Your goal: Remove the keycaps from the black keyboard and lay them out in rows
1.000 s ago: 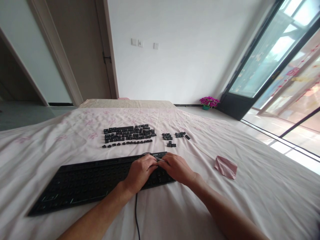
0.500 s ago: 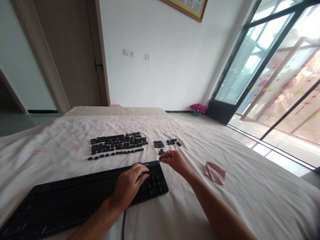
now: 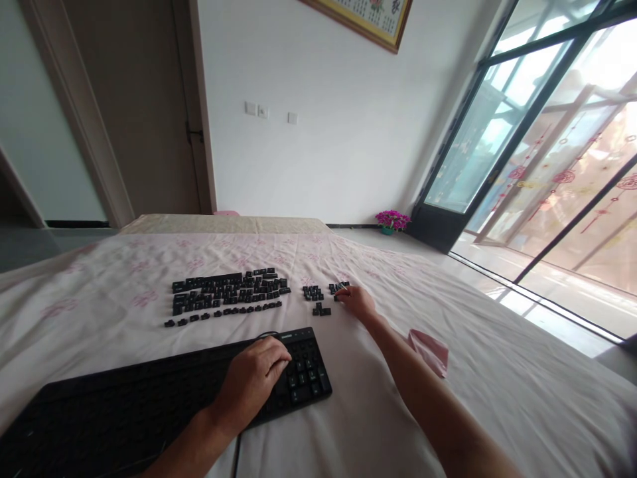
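Note:
A long black keyboard (image 3: 164,375) lies slanted across the near part of the cloth, with keys still visible at its right end. My left hand (image 3: 256,372) is over the right part of it, thumb and fingers drawn together; anything between them is hidden. Farther off, my right hand (image 3: 357,302) pinches a small dark keycap (image 3: 337,298) beside a little group of keycaps (image 3: 332,289). Thin bright lines show at those fingertips, too fine to name. Two more small clusters, a block of keycaps (image 3: 312,293) and a few keycaps (image 3: 321,310), lie left of that hand.
Many loose black keycaps (image 3: 229,292) lie in rows beyond the keyboard. A pink cloth (image 3: 428,352) rests right of my right forearm. A black cable (image 3: 237,455) runs from under the keyboard toward me. All lie on a pale flowered sheet (image 3: 478,398).
My right hand has moved away from the keyboard's corner, farther and to the right, toward the keycap group. My left thumb and fingers have come together. The view has shifted slightly.

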{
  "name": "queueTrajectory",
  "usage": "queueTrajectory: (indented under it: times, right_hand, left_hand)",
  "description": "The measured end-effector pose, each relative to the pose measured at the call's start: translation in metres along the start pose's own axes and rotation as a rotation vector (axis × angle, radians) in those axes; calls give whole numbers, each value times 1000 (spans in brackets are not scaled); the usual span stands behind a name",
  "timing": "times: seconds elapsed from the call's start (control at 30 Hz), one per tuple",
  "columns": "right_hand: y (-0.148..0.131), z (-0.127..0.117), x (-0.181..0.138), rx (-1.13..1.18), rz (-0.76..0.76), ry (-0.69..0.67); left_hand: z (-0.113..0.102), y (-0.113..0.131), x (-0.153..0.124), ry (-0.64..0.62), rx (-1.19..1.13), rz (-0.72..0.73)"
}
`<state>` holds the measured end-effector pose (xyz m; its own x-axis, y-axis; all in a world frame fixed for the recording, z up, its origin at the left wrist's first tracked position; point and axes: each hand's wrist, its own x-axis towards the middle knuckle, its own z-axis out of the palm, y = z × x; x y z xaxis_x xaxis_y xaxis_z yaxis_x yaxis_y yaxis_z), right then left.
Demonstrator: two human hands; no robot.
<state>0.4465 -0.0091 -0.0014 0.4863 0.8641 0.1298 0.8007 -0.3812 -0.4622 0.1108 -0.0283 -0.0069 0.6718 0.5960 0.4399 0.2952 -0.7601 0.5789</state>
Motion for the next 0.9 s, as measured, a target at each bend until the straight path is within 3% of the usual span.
queueTrajectory:
  times: [0.23, 0.4, 0.47, 0.57, 0.63, 0.77, 0.9]
  right_hand:
    - [-1, 2, 0, -4, -14, 42]
    - [-15, -13, -14, 49, -44, 71]
    - [-29, -24, -28, 137, -140, 21]
    - [-59, -39, -57, 311, -467, -88]
    - [-78, -44, -78, 342, -561, -153]
    - [-101, -40, -111, 563, -467, -294]
    - [-104, -29, -125, 694, -345, -436]
  left_hand:
    - [0, 1, 1, -15, 4, -5]
    - [0, 0, 1, -19, 1, -11]
    - [0, 0, 1, -15, 6, -19]
    - [-3, 2, 0, -13, 12, -36]
    - [-4, 4, 0, -17, -6, -47]
    - [-5, 5, -1, -1, -45, -73]
    - [-6, 4, -1, 5, -57, -78]
